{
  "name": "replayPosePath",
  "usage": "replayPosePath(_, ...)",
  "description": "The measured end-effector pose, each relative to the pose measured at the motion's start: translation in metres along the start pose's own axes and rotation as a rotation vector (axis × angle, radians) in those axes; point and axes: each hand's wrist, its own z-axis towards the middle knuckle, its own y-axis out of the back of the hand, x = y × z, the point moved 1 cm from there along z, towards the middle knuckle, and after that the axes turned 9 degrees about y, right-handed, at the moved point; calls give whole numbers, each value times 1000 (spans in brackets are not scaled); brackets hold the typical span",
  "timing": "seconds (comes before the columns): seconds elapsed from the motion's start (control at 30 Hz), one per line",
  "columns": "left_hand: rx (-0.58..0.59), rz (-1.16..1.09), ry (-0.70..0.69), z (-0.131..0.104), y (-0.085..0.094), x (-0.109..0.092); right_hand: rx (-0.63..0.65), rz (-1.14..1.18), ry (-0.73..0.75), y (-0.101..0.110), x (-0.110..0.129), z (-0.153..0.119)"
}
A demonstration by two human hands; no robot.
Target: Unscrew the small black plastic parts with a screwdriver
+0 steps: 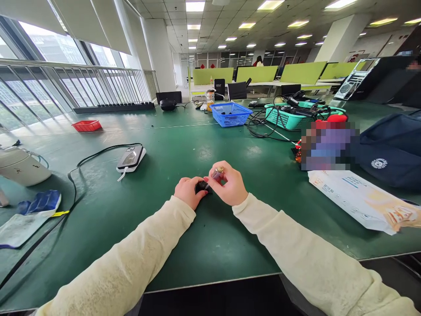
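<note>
A phone [130, 158] lies face up on the green table [204, 228], well left of the work. The left hand [188, 191] is curled around a small black part [201, 186], steadying it on the mat. Just beside it, touching, the right hand [229, 184] pinches a small cylindrical piece [217, 172] upright between its fingertips. The two parts look not yet joined; fitting seems left to do. A white packet [358, 199] lies right.

Small round white bear-like logo on dark blue bag [391, 149], faint blue print on white packet [358, 197] too small to read, no other legible text
</note>
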Motion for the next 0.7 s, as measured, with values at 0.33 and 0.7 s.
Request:
replayPosePath(0.33, 28, -32, -27, 2, -2, 4, -42, -163, 149, -1, 5, -2)
replayPosePath(0.7, 32, -13, 14, -1, 3, -4, -184, -174, 135, 4, -4, 1)
